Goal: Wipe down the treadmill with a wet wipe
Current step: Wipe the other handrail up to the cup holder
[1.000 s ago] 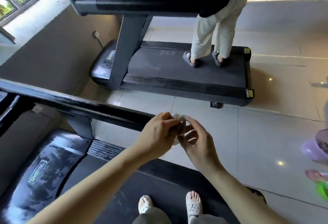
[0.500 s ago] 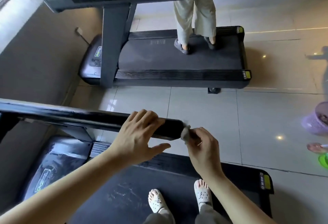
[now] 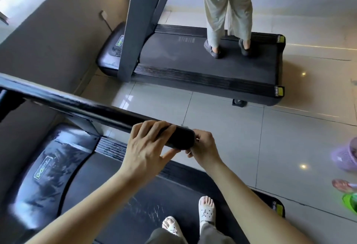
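You're over a glossy pale tile floor [image 3: 222, 127] with grout lines and small light reflections. Your treadmill [image 3: 44, 166] stands on it lower left. A second treadmill [image 3: 193, 64] stands parallel beyond, with a strip of tile between them. A purple basket [image 3: 345, 156] sits at the right edge, with a green object [image 3: 350, 203] near it, cut off.

The fingertips of the right hand [image 3: 204, 147] are hidden behind the end of the handrail [image 3: 181, 140], so whether they hold a wipe cannot be told. A purple object [image 3: 345, 156] is cut off at the frame's right edge.
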Motion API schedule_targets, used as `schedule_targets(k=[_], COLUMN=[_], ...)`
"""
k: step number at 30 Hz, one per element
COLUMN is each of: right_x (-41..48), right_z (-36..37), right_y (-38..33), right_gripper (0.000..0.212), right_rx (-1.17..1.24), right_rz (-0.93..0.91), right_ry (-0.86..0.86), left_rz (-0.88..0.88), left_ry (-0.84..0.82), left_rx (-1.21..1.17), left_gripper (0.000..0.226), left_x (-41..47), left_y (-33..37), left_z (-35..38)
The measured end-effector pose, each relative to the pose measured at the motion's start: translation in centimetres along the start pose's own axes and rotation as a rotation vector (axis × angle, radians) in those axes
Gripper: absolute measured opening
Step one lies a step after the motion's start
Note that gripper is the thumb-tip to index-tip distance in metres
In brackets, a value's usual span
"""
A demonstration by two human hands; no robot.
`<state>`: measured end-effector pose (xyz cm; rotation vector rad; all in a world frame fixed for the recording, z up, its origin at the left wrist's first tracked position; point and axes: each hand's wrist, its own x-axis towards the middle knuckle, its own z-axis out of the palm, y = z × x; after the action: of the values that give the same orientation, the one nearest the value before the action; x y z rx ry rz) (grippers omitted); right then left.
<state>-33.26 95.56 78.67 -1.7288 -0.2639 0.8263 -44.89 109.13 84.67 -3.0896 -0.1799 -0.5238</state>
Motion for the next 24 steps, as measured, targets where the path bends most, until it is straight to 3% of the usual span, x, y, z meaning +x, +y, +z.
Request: schedule_targets(k=[3,6,10,14,19,21,24], right_x=[0.7,0.0,-2.2,-3.3,-4.2,-4.5,-5.7], right_z=[-0.6,-1.3,-2.6,-2.9,-0.6,-0.5,-1.7], right_y=[-0.8,-1.3,-1.1,-1.2,-0.9,-1.1,-1.6], right_gripper=[0.028,0.024,0.020,0.036,0.030,0.032,0.033], right_rx=[-0.042,0.050,0.226,0.368,0.526,0.474,0.288], right_rz=[0.204,0.352,0.380,0.352,0.465,0.419,0.208], right_ry=[-0.211,-0.291,-0.447,-0.353,-0.394,-0.333,-0.183], left_rz=[0.002,-0.001,-0.007,-0.048,-0.112,-0.145,-0.205], left_ry=[0.004,0.009,0.023,0.030,0.008,-0.005,-0.021], left_rx=[0.018,0.019,-0.005,-0.046,-0.062,-0.056,-0.045], left_gripper=[0.055,0.056,0.055,0.058,0.065,0.067,0.072], left_x=[0.0,-0.2,-0.5,-0.8,-1.5,-1.5,-1.5], left_y=[-0.1,0.1,0.3,0.6,1.8,2.2,3.1], left_z=[0.2,0.3,0.4,0.7,0.5,0.4,0.5])
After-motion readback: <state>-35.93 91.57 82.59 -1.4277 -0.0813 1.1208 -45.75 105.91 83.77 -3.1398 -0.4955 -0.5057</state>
